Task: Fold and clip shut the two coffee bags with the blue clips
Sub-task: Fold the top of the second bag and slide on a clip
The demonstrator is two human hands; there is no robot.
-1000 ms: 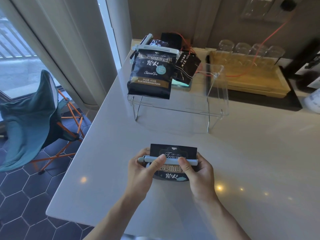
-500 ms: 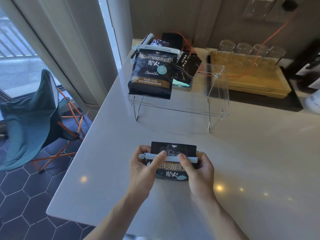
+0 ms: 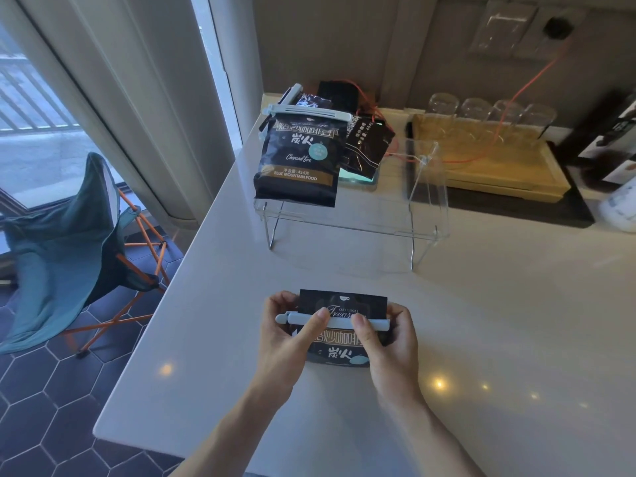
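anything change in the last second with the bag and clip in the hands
Very little. The left hand and right hand hold the coffee bag with both thumbs on the blue clip as before; the bag sits slightly farther from the body, its folded top showing a bit more above the clip. The clipped bag on the clear stand has not moved.

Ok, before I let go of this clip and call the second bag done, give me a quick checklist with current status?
1. Blue clip lies across the held bag: ok.
2. Clip latched shut: cannot tell.
3. Both hands grip it, left hand, right hand: ok.
4. Top folded under the clip: cannot tell.
5. First bag on the clear stand already clipped: ok.
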